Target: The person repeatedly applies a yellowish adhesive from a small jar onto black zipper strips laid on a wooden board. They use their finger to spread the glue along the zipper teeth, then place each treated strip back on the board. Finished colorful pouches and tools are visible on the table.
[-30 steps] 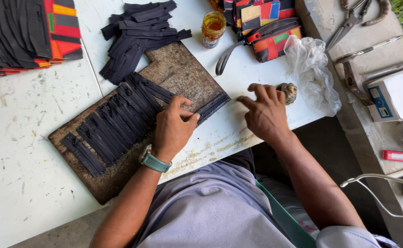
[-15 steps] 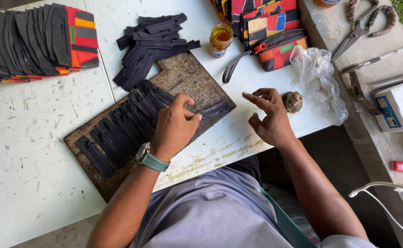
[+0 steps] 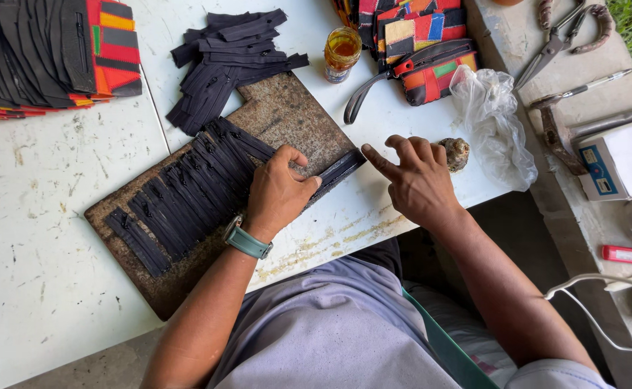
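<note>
Fingers of my left hand pinch a flat black strip on the rough board; my right hand hovers released, forefinger pointing at it.

Craft workshop: stained worktable, scissors, glue jar, stacked fabric pouches.

Black zipper strips on a brown board; amber jar at twelve o'clock — white table.

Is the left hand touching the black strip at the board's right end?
Touching. The head view shows the left hand pressing down on the black strip, fingertips on it.
</note>
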